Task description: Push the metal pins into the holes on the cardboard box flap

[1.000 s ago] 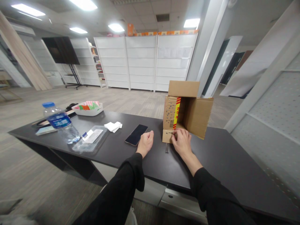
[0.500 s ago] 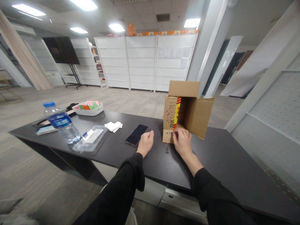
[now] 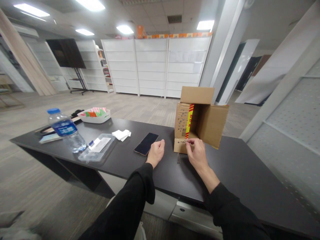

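Open brown cardboard box lying on its side, red-yellow tape inside, thin dark pins just before it

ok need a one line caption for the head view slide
Right hand pinches a thin nail at the flap of an open box on a dark table; left hand rests fisted beside a phone.

dark table, box, phone, bottle

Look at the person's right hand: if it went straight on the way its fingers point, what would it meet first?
Most likely the cardboard box. The right hand pinches something small at the box's low front flap, so the fingers seem nearly there; depth is unclear.
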Demonstrator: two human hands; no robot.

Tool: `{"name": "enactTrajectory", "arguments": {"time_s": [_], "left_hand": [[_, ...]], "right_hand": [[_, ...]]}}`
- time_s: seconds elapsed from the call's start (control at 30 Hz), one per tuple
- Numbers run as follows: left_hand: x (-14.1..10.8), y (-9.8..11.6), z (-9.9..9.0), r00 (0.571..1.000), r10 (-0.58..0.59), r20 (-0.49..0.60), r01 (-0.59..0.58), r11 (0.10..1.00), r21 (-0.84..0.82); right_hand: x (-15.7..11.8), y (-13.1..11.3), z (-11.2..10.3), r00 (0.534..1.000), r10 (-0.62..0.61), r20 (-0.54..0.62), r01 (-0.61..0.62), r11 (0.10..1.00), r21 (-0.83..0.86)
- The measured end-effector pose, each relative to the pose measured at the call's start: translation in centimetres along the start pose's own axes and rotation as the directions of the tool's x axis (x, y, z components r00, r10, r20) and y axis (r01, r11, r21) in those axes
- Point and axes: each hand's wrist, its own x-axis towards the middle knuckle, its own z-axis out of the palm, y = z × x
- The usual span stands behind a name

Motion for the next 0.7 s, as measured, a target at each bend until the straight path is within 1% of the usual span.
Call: {"name": "enactTrajectory", "arguments": {"time_s": [0.17,0.43,0.57,0.7], "left_hand": [[0.0,-0.1,0.1,1.000,0.007,-0.005,-0.007,1.000,0.005],[0.1,-0.4,0.3,1.000,0.008,-0.004,-0.008,1.000,0.003],[0.1,-0.2,0.2,1.000,0.003,-0.007,-0.003,1.000,0.006],[0.0,0.0,0.1,1.000,-0.001,-0.006,0.001,1.000,-0.002]], "right_hand": [[-0.6,-0.6,-0.8,0.999,-0.005,0.043,0.000,0.994,0.108],[-2.2,-1.4,-2.6,0.985,-0.046,0.169,0.018,0.986,0.165],[-3.2,-1.6,-3.4,0.969,-0.060,0.241,0.016,0.983,0.181],[-3.8,-2.1,-3.6,0.941,-0.076,0.330,0.013,0.982,0.188]]}}
